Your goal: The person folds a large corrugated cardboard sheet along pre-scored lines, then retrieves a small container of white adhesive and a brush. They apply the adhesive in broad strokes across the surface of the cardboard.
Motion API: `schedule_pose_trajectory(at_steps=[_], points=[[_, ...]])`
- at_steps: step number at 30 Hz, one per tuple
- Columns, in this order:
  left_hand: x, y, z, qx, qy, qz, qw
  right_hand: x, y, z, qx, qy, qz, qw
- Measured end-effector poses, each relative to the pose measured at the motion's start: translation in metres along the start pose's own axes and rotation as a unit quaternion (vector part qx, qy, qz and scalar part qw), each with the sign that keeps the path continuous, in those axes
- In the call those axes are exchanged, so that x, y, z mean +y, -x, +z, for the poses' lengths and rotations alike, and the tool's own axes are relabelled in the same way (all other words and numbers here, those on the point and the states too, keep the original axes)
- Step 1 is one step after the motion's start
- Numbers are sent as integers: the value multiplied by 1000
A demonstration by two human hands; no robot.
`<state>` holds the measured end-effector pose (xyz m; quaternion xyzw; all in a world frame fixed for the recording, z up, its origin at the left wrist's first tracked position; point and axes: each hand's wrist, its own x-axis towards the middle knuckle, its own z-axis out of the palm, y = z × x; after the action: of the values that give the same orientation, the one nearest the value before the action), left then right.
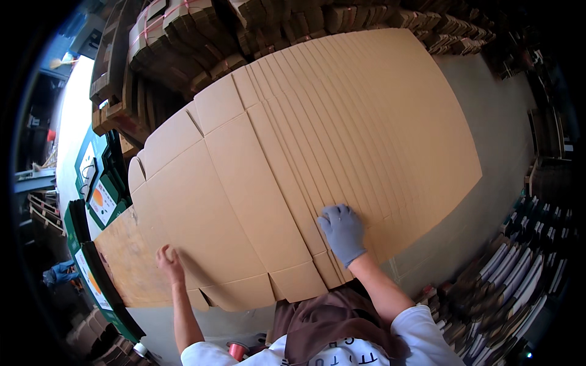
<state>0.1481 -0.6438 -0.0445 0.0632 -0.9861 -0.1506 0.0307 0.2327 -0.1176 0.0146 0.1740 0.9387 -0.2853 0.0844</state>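
Head view: a fanned row of flat carton blanks (366, 122) covers the surface, and the nearest blank (213, 201) lies at its left end, unfolded. Left hand (170, 262), bare, pinches that blank's near edge; gloved right hand (343, 232) presses flat, fingers spread, on the fan. Judged: no blank is folded yet, all work remains.

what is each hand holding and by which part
Left hand grips the near edge of the top flat carton. The gloved right hand is not gripping anything; it lies flat, fingers spread, on the fanned cartons.
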Motion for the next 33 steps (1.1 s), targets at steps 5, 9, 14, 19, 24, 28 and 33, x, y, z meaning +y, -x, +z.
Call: schedule_pose_trajectory(at_steps=[5, 9, 14, 19, 24, 28, 33], points=[[256, -12, 28, -148, 131, 358, 913, 1, -23, 0, 141, 41, -127, 981], [352, -19, 66, -195, 171, 553, 792, 14, -24, 19, 145, 34, -138, 979], [376, -32, 80, -200, 136, 619, 747, 17, -27, 21, 154, 41, -132, 978], [378, -35, 85, -195, 138, 634, 736, 18, -27, 20, 159, 47, -128, 978], [378, -37, 85, -200, 136, 640, 730, 17, -28, 19, 157, 45, -127, 978], [377, -40, 84, -210, 129, 643, 725, 16, -27, 19, 153, 45, -127, 979], [375, -39, 85, -214, 128, 639, 728, 17, -28, 20, 151, 50, -126, 979]])
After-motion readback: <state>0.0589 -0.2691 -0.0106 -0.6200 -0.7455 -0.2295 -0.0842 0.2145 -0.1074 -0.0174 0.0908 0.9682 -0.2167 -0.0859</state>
